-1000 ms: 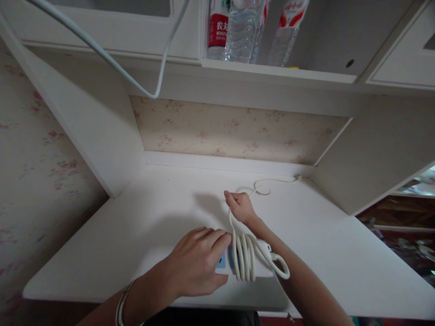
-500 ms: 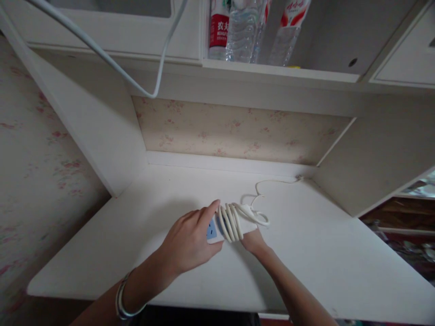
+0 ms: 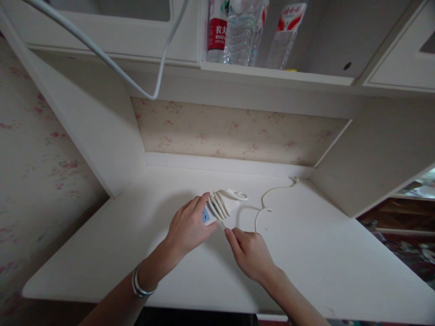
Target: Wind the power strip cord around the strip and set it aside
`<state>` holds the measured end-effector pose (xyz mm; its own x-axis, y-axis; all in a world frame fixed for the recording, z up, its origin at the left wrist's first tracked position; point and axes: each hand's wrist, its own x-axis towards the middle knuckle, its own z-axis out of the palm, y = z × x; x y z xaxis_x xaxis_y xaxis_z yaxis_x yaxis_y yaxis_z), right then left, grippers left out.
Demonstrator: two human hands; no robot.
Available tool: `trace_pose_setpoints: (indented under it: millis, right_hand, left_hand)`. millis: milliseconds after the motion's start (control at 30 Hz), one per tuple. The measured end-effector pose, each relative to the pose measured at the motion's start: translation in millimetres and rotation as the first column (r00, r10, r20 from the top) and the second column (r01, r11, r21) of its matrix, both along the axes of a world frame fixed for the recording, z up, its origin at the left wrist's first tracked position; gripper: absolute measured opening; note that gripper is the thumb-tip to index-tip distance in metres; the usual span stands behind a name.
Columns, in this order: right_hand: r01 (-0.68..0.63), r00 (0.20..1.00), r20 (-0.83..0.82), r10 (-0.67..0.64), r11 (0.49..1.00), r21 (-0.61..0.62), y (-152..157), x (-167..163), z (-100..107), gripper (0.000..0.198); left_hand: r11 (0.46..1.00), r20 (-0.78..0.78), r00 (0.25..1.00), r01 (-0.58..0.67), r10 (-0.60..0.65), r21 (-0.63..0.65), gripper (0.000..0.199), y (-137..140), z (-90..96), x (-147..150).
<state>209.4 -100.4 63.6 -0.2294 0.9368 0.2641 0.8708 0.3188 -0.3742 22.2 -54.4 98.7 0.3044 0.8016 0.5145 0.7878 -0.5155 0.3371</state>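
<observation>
A white power strip with blue socket faces is held above the desk by my left hand, its fingers closed round the near-left end. Several turns of cream cord wrap round the strip, and a loop sticks out at its far right end. My right hand, just right of and below the strip, is closed in a pinch on the cord, which runs taut from the windings. Beyond this hand the loose cord trails over the desk to the plug end at the back right corner.
The white desk lies under my hands, with side panels left and right. Overhead, a shelf holds several plastic bottles. A thick white cable hangs in front at upper left. Dark chair edge shows at the bottom.
My right hand has come out from beneath the power strip to its near right side, pulling the cord. The strip and my left hand have shifted slightly left and away from me.
</observation>
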Motion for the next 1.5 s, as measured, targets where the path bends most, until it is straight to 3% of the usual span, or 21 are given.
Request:
trace_pose_setpoints:
  millis: [200,333,567,733,867,1000,1100,1233,1500]
  right_hand:
    - [0.016,0.998,-0.053,-0.017,1.0,-0.021,2.3,-5.7,3.8,0.049]
    - [0.015,0.987,-0.162,-0.022,0.999,-0.044,6.8,-10.6,1.7,0.043]
    - [-0.025,0.941,-0.34,0.004,0.998,-0.058,14.6,-13.3,-17.5,0.036]
    - [-0.038,0.884,-0.465,0.045,0.999,0.025,25.4,-4.2,-25.3,0.029]
    - [0.073,0.805,-0.593,-0.006,0.993,0.089,38.4,2.9,-22.2,0.026]
    - [0.22,0.678,-0.724,-0.125,0.975,0.037,46.2,3.8,-10.3,0.033]
    - [0.234,0.669,-0.738,-0.09,0.968,0.094,49.2,3.3,3.3,0.035]
    - [0.132,0.731,-0.682,0.002,0.981,0.144,52.7,3.6,12.3,0.037]
    - [-0.095,0.734,-0.678,0.046,0.995,-0.035,46.3,6.4,-5.0,0.041]
  left_hand:
    - [1.0,-0.102,0.995,-0.003,0.004,0.019,0.07,-3.1,0.9,-3.0]
    - [0.998,-0.075,0.997,0.011,-0.007,0.056,0.069,-5.9,-3.0,-5.1]
    - [0.971,-0.063,0.993,0.107,-0.096,0.213,0.065,-11.9,-4.0,-8.0]
    - [0.953,-0.052,0.988,0.153,-0.144,0.26,0.067,-18.3,-1.6,-7.5]
    - [0.933,-0.145,0.971,0.226,-0.191,0.279,0.067,-27.5,-3.3,-1.5]
    - [0.858,-0.187,0.95,0.305,-0.248,0.413,0.052,-36.1,-7.1,2.8]
    - [0.785,-0.175,0.945,0.326,-0.274,0.527,0.035,-39.6,-9.0,1.5]
    - [0.704,-0.237,0.921,0.389,-0.309,0.595,0.022,-41.3,-6.0,-2.4]
    - [0.62,-0.246,0.868,0.484,-0.432,0.618,0.013,-40.8,15.3,-6.3]
